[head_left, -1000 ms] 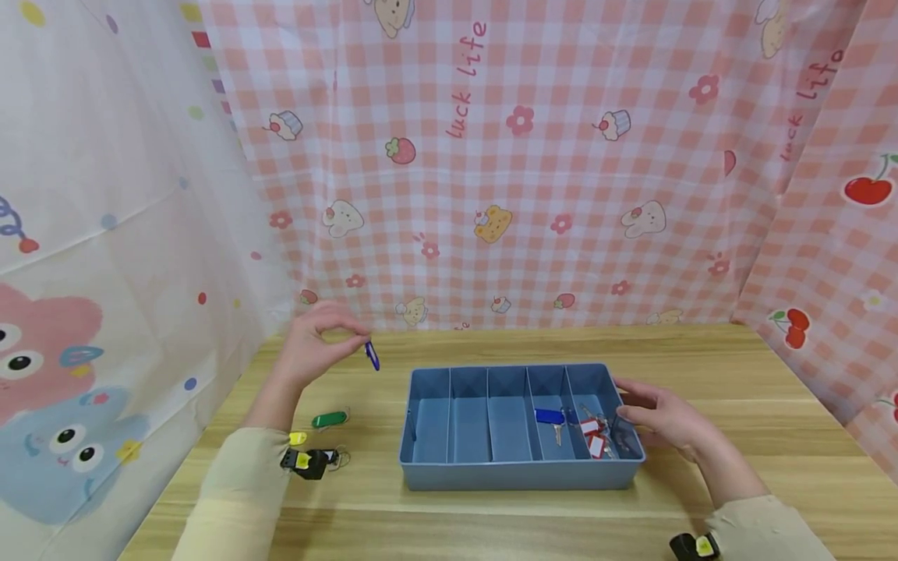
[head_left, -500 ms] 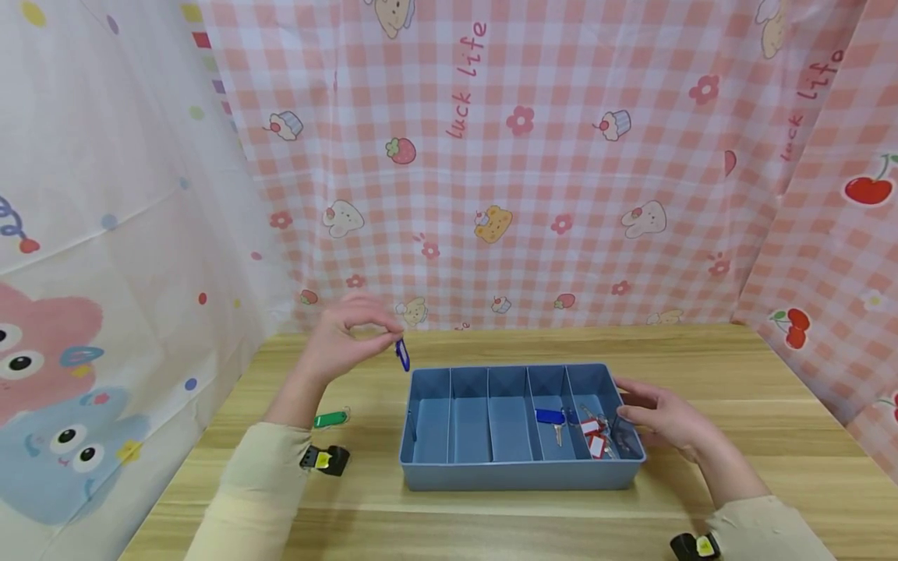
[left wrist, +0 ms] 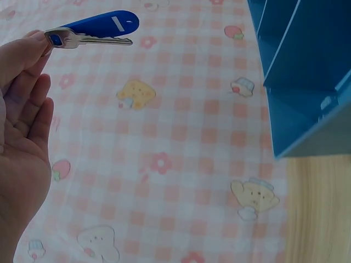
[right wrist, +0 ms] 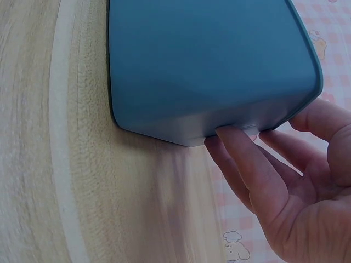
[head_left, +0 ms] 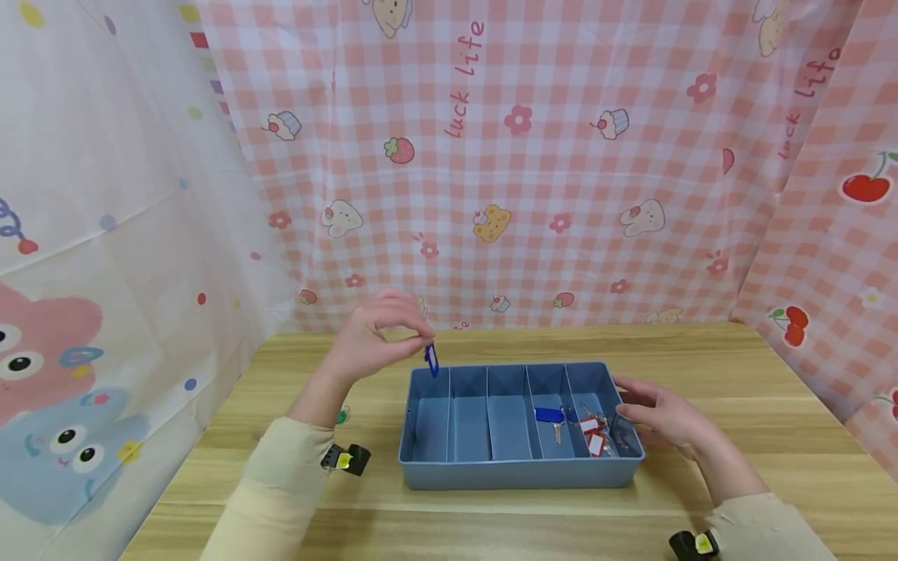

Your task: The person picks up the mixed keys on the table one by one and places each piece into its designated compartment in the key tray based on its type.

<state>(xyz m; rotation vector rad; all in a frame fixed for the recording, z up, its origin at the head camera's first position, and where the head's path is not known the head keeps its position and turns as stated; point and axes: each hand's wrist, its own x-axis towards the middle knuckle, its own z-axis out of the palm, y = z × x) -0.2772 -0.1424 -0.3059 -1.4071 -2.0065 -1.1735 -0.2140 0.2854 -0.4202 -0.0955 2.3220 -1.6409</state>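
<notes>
Blue key tag (left wrist: pixel 112 23), one, pinched by left hand (left wrist: pixel 24 159), sits upper left of left-wrist view, its one key (left wrist: pixel 88 39) clear only there; right hand (head_left: pixel 666 421), fingers extended, touches one five-compartment tray (head_left: pixel 519 474).

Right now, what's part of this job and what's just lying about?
Likely the job:
blue-tagged key in left hand
five-compartment tray, touched by right hand
red-tagged keys and second blue-tagged key inside it
green key tag, partly hidden

Only scenery:
gingham backdrop
cartoon cloth

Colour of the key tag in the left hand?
Blue key tag, clearest in the left wrist view.
</notes>
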